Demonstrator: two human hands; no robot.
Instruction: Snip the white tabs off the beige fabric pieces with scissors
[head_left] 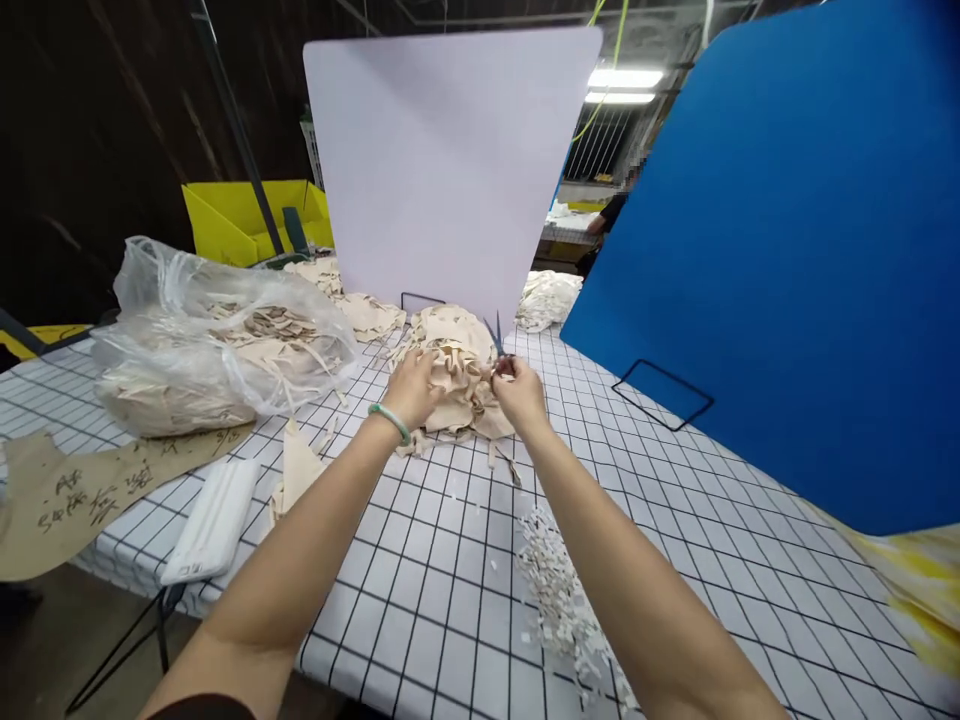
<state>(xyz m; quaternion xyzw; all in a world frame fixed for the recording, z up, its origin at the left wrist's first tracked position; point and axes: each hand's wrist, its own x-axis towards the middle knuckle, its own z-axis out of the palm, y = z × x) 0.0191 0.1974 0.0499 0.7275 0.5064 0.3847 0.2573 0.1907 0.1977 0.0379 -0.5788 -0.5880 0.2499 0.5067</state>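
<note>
White scraps lie nearest; right hand grips scissors, left hand clutches beige pieces.

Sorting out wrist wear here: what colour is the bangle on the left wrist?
Pale green, clearest in the head view: the bangle sits just behind the left hand.
</note>
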